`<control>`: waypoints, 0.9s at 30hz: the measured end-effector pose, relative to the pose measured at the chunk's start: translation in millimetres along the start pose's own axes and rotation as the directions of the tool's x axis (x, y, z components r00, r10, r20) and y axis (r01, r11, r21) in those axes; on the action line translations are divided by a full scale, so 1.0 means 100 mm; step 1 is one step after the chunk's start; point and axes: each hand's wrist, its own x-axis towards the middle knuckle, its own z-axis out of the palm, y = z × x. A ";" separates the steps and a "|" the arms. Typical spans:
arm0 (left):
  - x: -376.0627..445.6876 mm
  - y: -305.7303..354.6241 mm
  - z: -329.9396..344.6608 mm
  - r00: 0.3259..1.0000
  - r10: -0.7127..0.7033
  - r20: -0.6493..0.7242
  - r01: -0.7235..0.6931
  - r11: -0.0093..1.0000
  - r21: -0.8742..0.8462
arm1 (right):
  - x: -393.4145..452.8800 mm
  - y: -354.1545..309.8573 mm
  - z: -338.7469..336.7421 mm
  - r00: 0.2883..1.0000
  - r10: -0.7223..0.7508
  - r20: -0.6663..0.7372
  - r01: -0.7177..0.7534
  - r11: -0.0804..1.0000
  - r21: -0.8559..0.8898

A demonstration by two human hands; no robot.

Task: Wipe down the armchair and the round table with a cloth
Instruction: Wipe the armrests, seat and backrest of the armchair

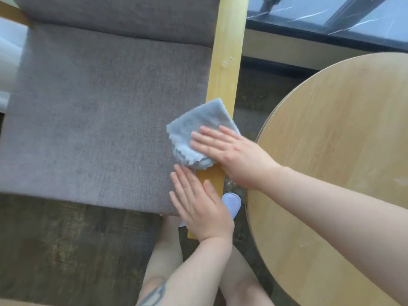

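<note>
Right hand point(229, 155): fingers straight, flat grip pressing the blue-grey cloth point(196, 131) onto the armchair's wooden armrest point(223, 85). Cloth is folded; it lies across the armrest and overlaps the edge of the grey seat cushion point(95, 113). Left hand point(198, 206): fingers straight, palm down on the near end of the armrest, fingertips just beside the cloth, holding nothing. Round wooden counter point(344, 151) stands to the right, near the armchair, under the right forearm.

Folded grey-blue cloth point(199, 129) lying across armchair's point(99, 102) wooden armrest, round wooden table point(342, 151) just beside
</note>
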 end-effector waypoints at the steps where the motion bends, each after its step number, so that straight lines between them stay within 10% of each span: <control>1: 0.10 0.09 0.03 1.000 0.003 0.008 -0.002 1.000 -0.016 | 0.01 0.07 -0.05 0.996 0.088 -0.034 -0.087 0.996 0.027; 4: 0.34 0.29 0.08 0.996 0.069 0.061 -0.065 0.996 -0.067 | -0.12 0.04 -0.02 0.931 0.339 -0.136 -0.326 0.939 0.110; 9: 0.39 0.18 0.08 0.996 0.077 0.038 -0.075 0.996 -0.038 | -0.05 0.03 -0.04 0.993 0.105 -0.046 -0.103 0.994 0.041; 13: 0.45 0.14 0.00 0.993 0.065 0.096 -0.029 0.943 -0.332 | -0.19 0.03 -0.01 0.907 0.396 -0.145 -0.380 0.917 0.122; 18: 0.38 -0.12 -0.07 0.959 -0.225 0.170 0.281 0.820 -0.499 | -0.33 -0.40 0.17 0.996 0.081 -0.026 -0.079 0.994 0.080; 23: -0.03 -0.16 -0.13 0.990 -0.101 0.099 0.127 0.942 -0.312 | -0.37 -0.37 0.17 0.915 0.376 -0.148 -0.360 0.924 0.126; 27: -0.09 -0.37 -0.11 0.935 -0.313 0.170 0.355 0.796 -0.489 | -0.83 -0.96 0.46 0.990 0.143 -0.009 -0.140 0.975 0.172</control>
